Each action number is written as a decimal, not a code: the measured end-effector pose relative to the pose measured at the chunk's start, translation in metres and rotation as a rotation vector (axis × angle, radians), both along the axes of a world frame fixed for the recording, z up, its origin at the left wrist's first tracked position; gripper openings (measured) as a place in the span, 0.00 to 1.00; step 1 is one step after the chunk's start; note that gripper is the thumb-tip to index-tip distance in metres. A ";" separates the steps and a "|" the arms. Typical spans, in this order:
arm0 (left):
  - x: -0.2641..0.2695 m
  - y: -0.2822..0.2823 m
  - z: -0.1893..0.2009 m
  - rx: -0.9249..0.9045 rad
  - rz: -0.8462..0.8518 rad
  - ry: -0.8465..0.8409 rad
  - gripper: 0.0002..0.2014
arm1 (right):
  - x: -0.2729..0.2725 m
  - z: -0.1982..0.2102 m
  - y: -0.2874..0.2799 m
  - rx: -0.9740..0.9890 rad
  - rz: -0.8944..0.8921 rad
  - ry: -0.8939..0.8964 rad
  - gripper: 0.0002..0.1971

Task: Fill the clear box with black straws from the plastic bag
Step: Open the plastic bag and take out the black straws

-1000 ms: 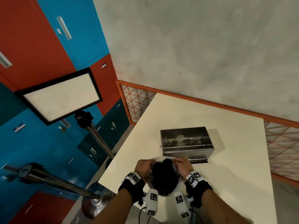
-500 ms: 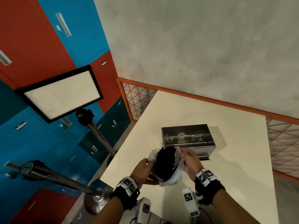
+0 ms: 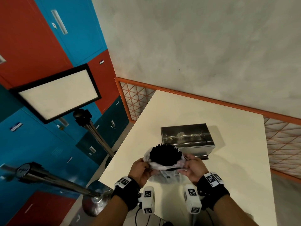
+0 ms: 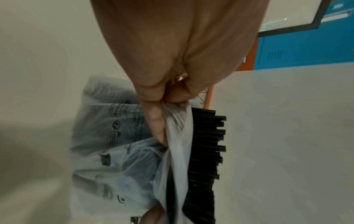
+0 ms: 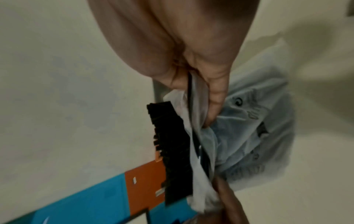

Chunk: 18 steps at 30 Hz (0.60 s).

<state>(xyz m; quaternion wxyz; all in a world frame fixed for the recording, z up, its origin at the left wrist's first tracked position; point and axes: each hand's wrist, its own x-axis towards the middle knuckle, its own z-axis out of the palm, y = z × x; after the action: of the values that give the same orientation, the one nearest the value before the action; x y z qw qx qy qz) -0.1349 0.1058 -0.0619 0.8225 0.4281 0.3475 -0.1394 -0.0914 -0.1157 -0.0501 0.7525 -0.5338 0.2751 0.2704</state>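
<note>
Only the head view shows the clear box [image 3: 187, 141] behind the plastic bag [image 3: 164, 167]

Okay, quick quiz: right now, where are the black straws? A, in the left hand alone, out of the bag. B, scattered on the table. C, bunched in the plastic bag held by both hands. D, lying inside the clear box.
C: the black straws poke out of the plastic bag, whose rim the left hand and right hand each pinch, near the clear box.
</note>
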 end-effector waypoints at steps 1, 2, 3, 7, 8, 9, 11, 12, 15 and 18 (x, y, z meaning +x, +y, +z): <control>-0.002 0.001 -0.003 0.027 -0.001 0.016 0.18 | -0.001 -0.006 -0.002 -0.014 -0.028 0.033 0.28; -0.003 0.001 -0.008 0.074 -0.001 0.039 0.18 | -0.004 -0.010 -0.003 -0.040 -0.029 0.051 0.29; -0.003 0.001 -0.009 0.142 -0.024 0.059 0.19 | -0.006 -0.013 -0.004 -0.068 -0.011 0.046 0.29; 0.002 0.009 -0.018 0.570 -0.338 0.021 0.17 | -0.009 -0.009 -0.004 -0.140 0.095 -0.100 0.24; 0.004 0.014 -0.018 0.737 -0.446 0.009 0.21 | -0.009 -0.010 -0.006 -0.146 0.092 -0.126 0.24; 0.004 0.018 -0.017 0.867 -0.522 0.000 0.25 | -0.009 -0.012 -0.010 -0.158 0.080 -0.140 0.24; 0.004 0.023 -0.010 1.014 -0.602 -0.050 0.35 | -0.011 -0.017 -0.020 -0.208 0.055 -0.147 0.25; 0.004 0.024 -0.006 1.049 -0.629 -0.080 0.38 | -0.013 -0.022 -0.025 -0.257 0.072 -0.158 0.25; 0.004 0.023 0.008 1.088 -0.681 -0.225 0.45 | -0.023 -0.042 -0.031 -0.425 0.340 -0.291 0.29; 0.006 0.015 0.010 0.972 -0.748 -0.340 0.55 | -0.030 -0.050 -0.021 -0.602 0.585 -0.415 0.45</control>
<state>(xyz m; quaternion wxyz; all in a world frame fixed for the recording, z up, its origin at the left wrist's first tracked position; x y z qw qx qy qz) -0.1290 0.1207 -0.0520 0.4738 0.8611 0.0629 -0.1737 -0.1216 -0.1370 -0.1002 0.4955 -0.8263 0.0229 0.2667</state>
